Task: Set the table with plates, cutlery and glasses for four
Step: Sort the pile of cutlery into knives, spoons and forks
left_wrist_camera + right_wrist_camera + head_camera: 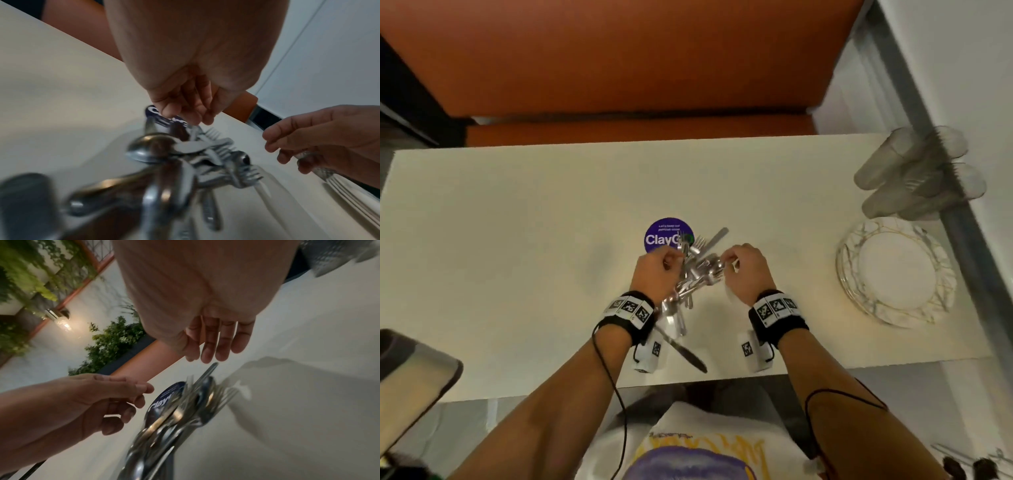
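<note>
Tangled silver cutlery heap (693,274) mid-table, stacked gold-veined plates (895,272) right, clustered glasses (917,173) beyond

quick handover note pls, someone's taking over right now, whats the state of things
Left hand: fingers curled at the cutlery pile; grip unclear.
Right hand: appears to pinch one fork just right of the pile.
The pile lies mid-table, with one knife sticking out toward the near edge.
The plate stack and grouped glasses sit at the right end.
Done: no place laid yet.
Left: all four settings.
</note>
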{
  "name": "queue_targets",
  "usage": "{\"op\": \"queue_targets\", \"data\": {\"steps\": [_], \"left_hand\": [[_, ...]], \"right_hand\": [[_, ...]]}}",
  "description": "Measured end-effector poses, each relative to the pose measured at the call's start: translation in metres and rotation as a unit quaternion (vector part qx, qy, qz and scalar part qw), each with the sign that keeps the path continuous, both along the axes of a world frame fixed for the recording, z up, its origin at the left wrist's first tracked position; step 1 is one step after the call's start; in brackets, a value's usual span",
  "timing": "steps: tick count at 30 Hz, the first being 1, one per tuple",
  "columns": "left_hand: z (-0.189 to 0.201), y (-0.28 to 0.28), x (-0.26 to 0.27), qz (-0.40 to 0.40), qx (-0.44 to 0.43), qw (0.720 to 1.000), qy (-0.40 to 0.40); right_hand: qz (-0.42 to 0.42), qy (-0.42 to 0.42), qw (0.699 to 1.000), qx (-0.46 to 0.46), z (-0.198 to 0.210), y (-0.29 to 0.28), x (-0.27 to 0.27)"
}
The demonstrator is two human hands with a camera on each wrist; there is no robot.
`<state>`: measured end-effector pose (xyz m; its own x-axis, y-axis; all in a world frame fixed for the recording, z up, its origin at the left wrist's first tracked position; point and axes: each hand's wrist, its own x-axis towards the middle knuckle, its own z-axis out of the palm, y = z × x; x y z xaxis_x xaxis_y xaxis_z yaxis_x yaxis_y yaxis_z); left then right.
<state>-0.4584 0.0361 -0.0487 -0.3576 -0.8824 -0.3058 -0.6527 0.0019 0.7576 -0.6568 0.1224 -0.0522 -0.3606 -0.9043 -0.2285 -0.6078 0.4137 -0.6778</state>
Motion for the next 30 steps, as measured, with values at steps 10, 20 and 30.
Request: {"op": "queue_targets", "data": {"steps": [10, 20, 30], "left_hand": [[-0.019, -0.009, 0.050, -0.049, 0.017, 0.996, -0.077], [-0.016, -0.007, 0.035, -0.067, -0.023, 0.981, -0.181], [-0.019, -0.005, 0.035, -0.039, -0.029, 0.986, -0.162]], "right_hand": [[0.118, 0.095, 0.988, 0.025, -0.006, -0.042, 0.060], [0.196, 0.204, 0.955, 0.088, -0.008, -0.052, 0.056], [0.266, 0.325, 0.899, 0.123, -0.005, -0.073, 0.055]]}}
